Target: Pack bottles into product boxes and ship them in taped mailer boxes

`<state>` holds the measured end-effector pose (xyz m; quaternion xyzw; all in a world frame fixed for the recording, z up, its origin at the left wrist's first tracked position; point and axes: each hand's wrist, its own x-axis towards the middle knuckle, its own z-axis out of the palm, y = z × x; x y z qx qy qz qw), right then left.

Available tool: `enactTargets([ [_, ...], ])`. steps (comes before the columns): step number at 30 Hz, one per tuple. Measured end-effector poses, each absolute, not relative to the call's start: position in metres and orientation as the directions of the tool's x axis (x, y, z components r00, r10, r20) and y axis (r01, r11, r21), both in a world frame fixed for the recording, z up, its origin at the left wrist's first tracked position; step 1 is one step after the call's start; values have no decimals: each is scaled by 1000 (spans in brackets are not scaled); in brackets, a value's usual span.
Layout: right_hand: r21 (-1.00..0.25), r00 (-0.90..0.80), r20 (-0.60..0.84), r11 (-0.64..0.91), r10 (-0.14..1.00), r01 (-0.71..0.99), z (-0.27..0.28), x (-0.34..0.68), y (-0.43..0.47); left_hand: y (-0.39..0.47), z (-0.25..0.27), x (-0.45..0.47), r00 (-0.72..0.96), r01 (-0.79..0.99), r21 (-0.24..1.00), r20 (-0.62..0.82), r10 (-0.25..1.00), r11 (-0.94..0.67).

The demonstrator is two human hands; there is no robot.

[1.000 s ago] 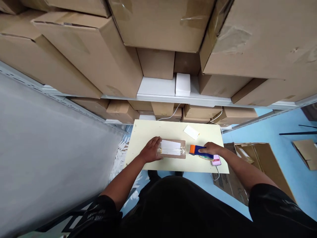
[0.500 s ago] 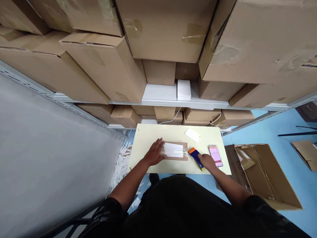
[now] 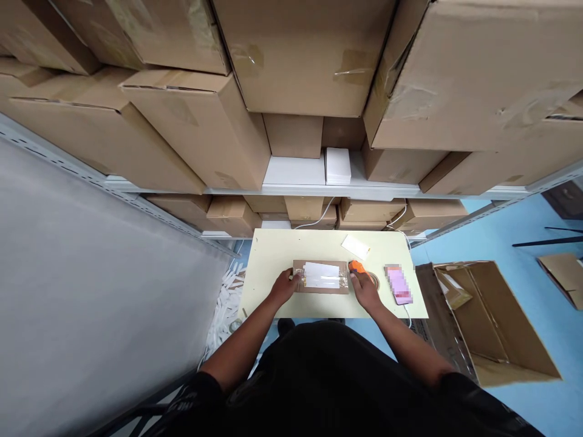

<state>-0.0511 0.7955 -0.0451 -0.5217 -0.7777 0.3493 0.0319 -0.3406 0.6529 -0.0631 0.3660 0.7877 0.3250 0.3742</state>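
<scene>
A flat brown cardboard package (image 3: 321, 290) lies on the small cream table, with a white paper label (image 3: 321, 275) and clear tape across its top. At its left end, my left hand (image 3: 284, 286) is closed on the edge, thumb on top. My right hand (image 3: 364, 290) is at the package's right end, fingers bent in against that edge. Partly hidden behind the right hand is an orange tape dispenser (image 3: 357, 266), resting on the table with its tape roll (image 3: 375, 280) showing to the right.
A phone (image 3: 398, 285) with a cable lies on the table's right side (image 3: 419, 306), and a white card (image 3: 356, 247) near the back. Shelves (image 3: 296, 173) full of cardboard boxes rise beyond. An open carton (image 3: 510, 321) stands right; paper strips (image 3: 223, 309) litter the floor left.
My right hand has let go of the tape dispenser, which now lies turned on the table, and moved left to the package. My left hand has shifted from lying flat to holding the left edge.
</scene>
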Motion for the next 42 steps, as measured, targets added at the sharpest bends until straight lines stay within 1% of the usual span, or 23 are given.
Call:
enactTargets([
  [2, -607, -449, -404, 133, 797, 783, -43, -66, 794, 650, -59, -339, -467, 362, 770, -338, 817, 525],
  [3, -604, -447, -417, 126, 791, 787, -43, -72, 793, 647, -59, -337, -473, 371, 768, -327, 818, 522],
  [5, -612, -470, -368, 172, 802, 772, -46, -79, 788, 636, -61, -333, -486, 363, 789, -293, 823, 495],
  [8, -664, -521, -275, 232, 808, 711, -59, -76, 776, 617, -72, -323, -499, 273, 856, -264, 825, 439],
  [10, -668, -509, -277, 218, 815, 711, -72, -72, 766, 607, -80, -317, -506, 210, 867, -299, 809, 451],
  [13, -641, -483, -335, 180, 809, 746, -91, -68, 753, 598, -93, -311, -514, 142, 845, -382, 768, 515],
  [17, -648, -487, -392, 142, 781, 749, -106, -64, 745, 591, -105, -317, -438, 25, 888, -403, 803, 460],
  [19, -677, -490, -390, 119, 780, 727, -108, -58, 747, 590, -106, -325, -414, 24, 893, -401, 817, 450],
  [21, -669, -441, -362, 101, 821, 737, -107, -49, 751, 589, -100, -335, -461, 60, 877, -400, 792, 477],
  [23, -583, -345, -289, 122, 893, 803, -103, -39, 760, 591, -87, -344, -546, 108, 868, -356, 759, 485],
  [25, -419, -264, -230, 149, 937, 895, -99, -31, 771, 593, -69, -350, -592, 177, 879, -264, 761, 443],
  [26, -329, -242, -230, 158, 943, 931, -98, -29, 777, 595, -58, -352, -590, 220, 885, -214, 779, 410],
  [28, -178, -213, -282, 167, 935, 970, -97, -29, 790, 599, -37, -351, -543, 310, 886, -133, 829, 345],
  [29, -131, -206, -309, 173, 928, 976, -98, -31, 795, 602, -27, -349, -505, 351, 882, -105, 857, 315],
  [31, -104, -209, -310, 185, 927, 977, -100, -32, 803, 612, -9, -342, -423, 414, 871, -74, 903, 265],
  [32, -125, -212, -289, 183, 933, 975, -100, -31, 805, 619, -2, -337, -386, 435, 865, -70, 920, 248],
  [33, -175, -216, -266, 173, 939, 969, -100, -29, 805, 629, 4, -331, -352, 450, 861, -72, 933, 236],
  [34, -254, -223, -248, 159, 943, 954, -98, -24, 804, 640, 9, -325, -318, 463, 857, -76, 945, 224],
  [36, -470, -258, -224, 127, 940, 874, -90, -10, 797, 670, 15, -310, -244, 476, 856, -90, 966, 200],
  [38, -675, -328, -194, 117, 925, 729, -78, 6, 787, 703, 18, -293, -171, 452, 870, -130, 977, 195],
  [39, -748, -370, -173, 122, 913, 652, -70, 13, 782, 720, 18, -284, -141, 420, 882, -171, 975, 216],
  [40, -800, -408, -155, 129, 900, 587, -64, 20, 778, 736, 19, -274, -102, 382, 891, -221, 970, 243],
  [42, -858, -456, -145, 118, 878, 500, -52, 29, 772, 761, 20, -255, 10, 310, 900, -325, 946, 306],
])
